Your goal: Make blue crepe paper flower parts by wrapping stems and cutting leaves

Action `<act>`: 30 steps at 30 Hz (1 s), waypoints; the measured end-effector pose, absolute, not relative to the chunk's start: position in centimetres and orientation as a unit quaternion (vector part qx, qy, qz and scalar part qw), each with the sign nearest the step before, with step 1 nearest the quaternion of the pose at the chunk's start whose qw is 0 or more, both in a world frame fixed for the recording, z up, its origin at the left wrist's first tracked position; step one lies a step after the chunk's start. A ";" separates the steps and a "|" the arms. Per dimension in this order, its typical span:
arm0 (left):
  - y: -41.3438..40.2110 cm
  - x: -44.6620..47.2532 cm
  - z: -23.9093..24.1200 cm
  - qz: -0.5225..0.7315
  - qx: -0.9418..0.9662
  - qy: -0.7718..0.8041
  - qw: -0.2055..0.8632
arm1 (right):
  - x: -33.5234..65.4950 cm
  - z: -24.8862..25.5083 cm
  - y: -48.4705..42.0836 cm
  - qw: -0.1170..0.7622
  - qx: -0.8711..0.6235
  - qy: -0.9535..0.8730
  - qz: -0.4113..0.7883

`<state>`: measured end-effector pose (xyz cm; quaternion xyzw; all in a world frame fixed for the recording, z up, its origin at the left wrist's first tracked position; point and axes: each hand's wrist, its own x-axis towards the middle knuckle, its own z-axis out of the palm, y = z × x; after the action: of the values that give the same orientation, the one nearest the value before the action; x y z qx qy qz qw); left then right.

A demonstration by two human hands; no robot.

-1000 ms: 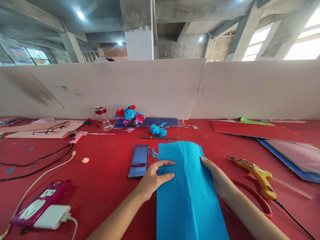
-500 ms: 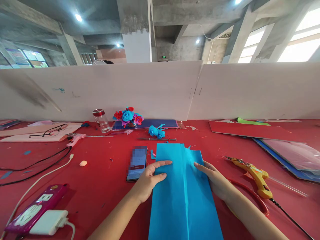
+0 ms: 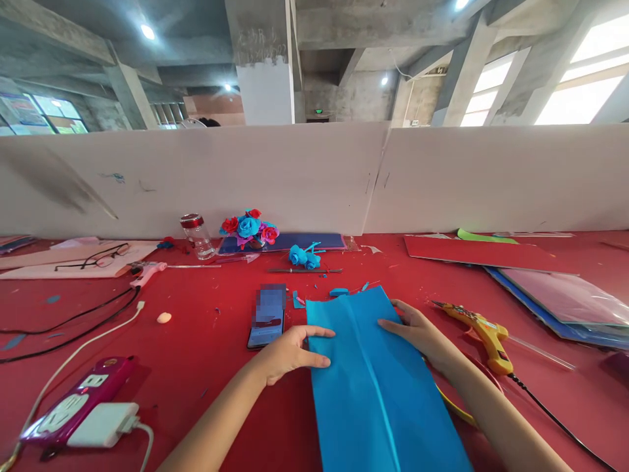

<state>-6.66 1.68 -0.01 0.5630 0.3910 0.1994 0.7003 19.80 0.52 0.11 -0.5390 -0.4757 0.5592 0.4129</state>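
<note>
A bright blue sheet of craft paper (image 3: 351, 367) with a raised lengthwise crease lies in front of me, slanting down to the right. My left hand (image 3: 292, 351) is at its left edge, with index finger and thumb apart on the top face; the other fingers are hidden. At the upper right edge, my right hand (image 3: 413, 328) has its thumb on top and its fingers by the edge, partly out of sight. Just beyond the sheet are small blue scraps (image 3: 339, 292). A phone (image 3: 268, 318) lies left of my left hand.
A yellow glue gun (image 3: 479, 331) with a cord lies to the right, near stacked sheets (image 3: 560, 301). Blue paper roses (image 3: 304, 255), a colourful bouquet (image 3: 249, 227) and a glass jar (image 3: 197, 236) are at the back. A pink glue gun (image 3: 147, 272) and a power strip (image 3: 73, 406) are left.
The blue sheet has turned, its near end swinging right and its upper right corner rising. Both hands stay at its edges. Blue scraps behind it now show more, and the view has shifted slightly.
</note>
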 end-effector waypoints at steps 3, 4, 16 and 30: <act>1.6 -6.8 -0.3 0.142 0.618 0.401 0.661 | 20.7 -1.2 -0.5 0.402 -0.635 -0.524 0.401; 1.5 -6.9 -0.3 0.125 0.648 0.419 0.623 | 20.9 -1.7 -1.5 0.404 -0.647 -0.543 0.351; -5.2 -5.1 -0.3 0.012 0.858 0.377 0.348 | 20.3 -4.5 -12.7 0.193 -0.539 -0.792 0.213; -7.1 -3.1 -1.0 0.043 0.887 0.348 0.299 | 19.3 -3.6 -7.4 0.204 -0.673 -0.671 0.234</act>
<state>-3.06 -7.06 -1.00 0.8873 0.3481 0.0432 0.2994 19.32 -7.39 -3.65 -0.6731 -0.6715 0.2337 0.2037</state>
